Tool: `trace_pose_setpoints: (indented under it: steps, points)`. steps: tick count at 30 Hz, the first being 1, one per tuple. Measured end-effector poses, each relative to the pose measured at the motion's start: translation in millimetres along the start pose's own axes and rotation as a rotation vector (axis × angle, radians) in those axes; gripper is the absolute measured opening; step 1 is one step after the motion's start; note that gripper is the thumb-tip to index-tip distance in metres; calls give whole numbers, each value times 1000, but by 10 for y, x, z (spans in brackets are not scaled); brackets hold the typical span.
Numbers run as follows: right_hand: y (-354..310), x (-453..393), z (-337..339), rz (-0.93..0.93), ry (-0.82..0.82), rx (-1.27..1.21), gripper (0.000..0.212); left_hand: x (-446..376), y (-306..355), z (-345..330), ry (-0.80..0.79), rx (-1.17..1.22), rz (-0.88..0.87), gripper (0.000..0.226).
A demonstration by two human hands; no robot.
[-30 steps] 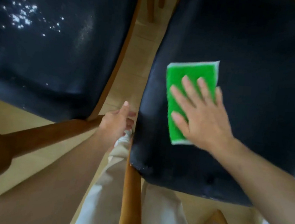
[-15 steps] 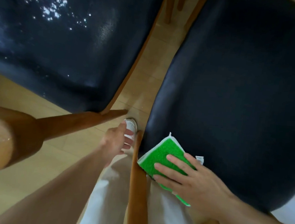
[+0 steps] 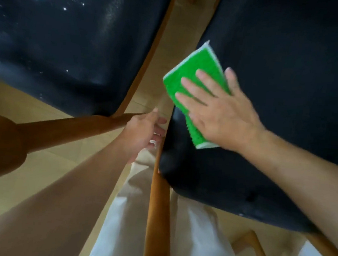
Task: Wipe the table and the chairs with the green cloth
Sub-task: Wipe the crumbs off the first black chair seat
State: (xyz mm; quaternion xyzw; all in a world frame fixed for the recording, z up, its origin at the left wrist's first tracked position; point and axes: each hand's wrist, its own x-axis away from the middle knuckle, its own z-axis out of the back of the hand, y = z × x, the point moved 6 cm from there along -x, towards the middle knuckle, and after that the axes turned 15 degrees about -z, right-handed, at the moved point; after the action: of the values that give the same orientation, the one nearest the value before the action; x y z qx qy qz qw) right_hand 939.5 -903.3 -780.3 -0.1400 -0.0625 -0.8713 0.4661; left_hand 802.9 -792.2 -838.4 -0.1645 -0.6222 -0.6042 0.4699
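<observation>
A folded green cloth [image 3: 193, 72] with white edging lies on the left part of the black padded seat of the right chair [image 3: 292, 67]. My right hand [image 3: 220, 110] presses flat on the cloth with straight, spread fingers. A second chair with a black seat [image 3: 69, 47] speckled with bright spots stands to the left. My left hand [image 3: 145, 132] hangs between the two chairs with loosely extended fingers, holding nothing, close to the left edge of the right seat.
A brown wooden armrest [image 3: 66, 127] of the left chair runs toward my left hand. A wooden frame rail [image 3: 157, 208] of the right chair stands in front of my light trousers [image 3: 118, 225]. Pale wooden floor [image 3: 167, 38] shows between the chairs.
My right hand has slid the cloth from the seat's near left corner farther up the seat. My left hand has barely moved.
</observation>
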Motion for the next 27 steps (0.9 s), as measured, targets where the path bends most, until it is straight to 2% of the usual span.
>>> trace_pose_setpoints:
  steps: [3, 6, 8, 11, 13, 16, 19, 22, 24, 25, 27]
  points:
    - [536, 92, -19, -245, -11, -33, 55, -58, 205, -87, 6, 20, -79, 44]
    - [258, 373, -79, -448, -12, -59, 59, -131, 352, -120, 60, 40, -91, 45]
    - [-283, 605, -140, -333, -25, -73, 58, -163, 385, -109, 112, 1, -109, 44]
    - [-928, 924, -260, 47, -108, 12, 54, -163, 324, -12, 171, -108, -106, 45]
    - [-867, 1011, -324, 191, -164, 53, 55, -141, 313, 53, 180, -153, -119, 45]
    - [-346, 1222, -402, 332, -183, 88, 55, -78, 457, 154, 268, -254, -243, 45]
    - [551, 1529, -464, 140, -182, 153, 63, -15, 696, 39, 285, -98, -308, 44]
    - [1024, 1714, -453, -234, -249, 119, 73, 28, 939, -312, 170, -14, -398, 48]
    - [886, 1708, -436, -419, -225, 96, 75, 59, 1035, -541, 95, -76, -435, 48]
    - [718, 1676, -421, -453, -208, 66, 78, 65, 1064, -625, 68, -130, -443, 48]
    - [252, 1544, -373, -345, -159, -15, 86, 46, 1104, -707, 39, -193, -442, 46]
